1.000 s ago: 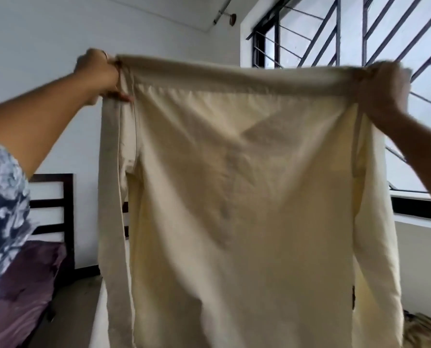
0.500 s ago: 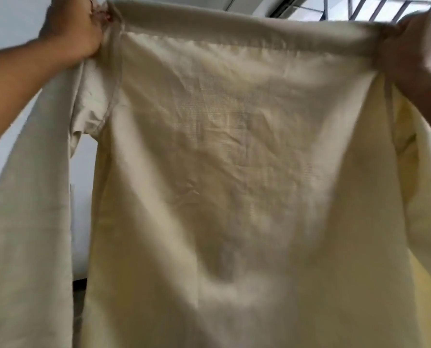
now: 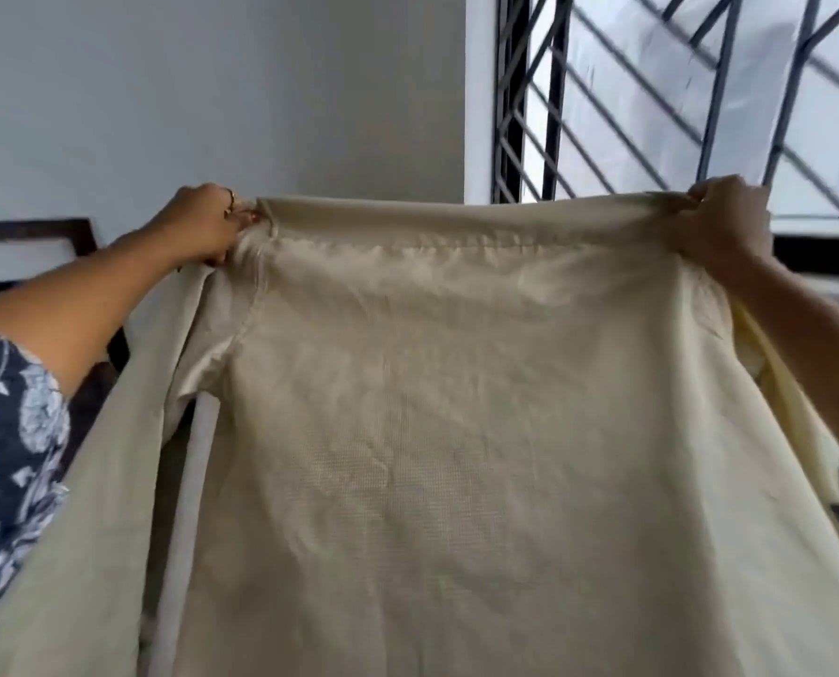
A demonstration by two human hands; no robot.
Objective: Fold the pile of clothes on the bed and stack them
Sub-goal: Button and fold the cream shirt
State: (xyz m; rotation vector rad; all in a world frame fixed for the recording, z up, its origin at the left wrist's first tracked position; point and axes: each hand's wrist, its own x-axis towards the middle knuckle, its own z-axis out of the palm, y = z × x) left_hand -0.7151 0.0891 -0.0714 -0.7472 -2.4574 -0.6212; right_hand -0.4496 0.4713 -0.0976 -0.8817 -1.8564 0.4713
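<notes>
Shirt point(image 3: 456, 432), pale cream, held up in air, spread wide, filling most of view. Left hand point(image 3: 197, 224) grips top left corner, fingers point(image 3: 241, 219) curled tight, pinching cloth; ring on one finger. Right hand point(image 3: 725, 222) grips top right corner, fingers curled round cloth. Sleeves hang down both sides. No label or writing seen on shirt. Blue flowery sleeve point(image 3: 7, 456) low left. Window bars point(image 3: 652, 90) behind, top right. Dark bed frame point(image 3: 31, 227) far left.

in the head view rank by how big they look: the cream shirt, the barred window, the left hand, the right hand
1. cream shirt
2. barred window
3. left hand and right hand: they look alike, no ranking between them.
</notes>
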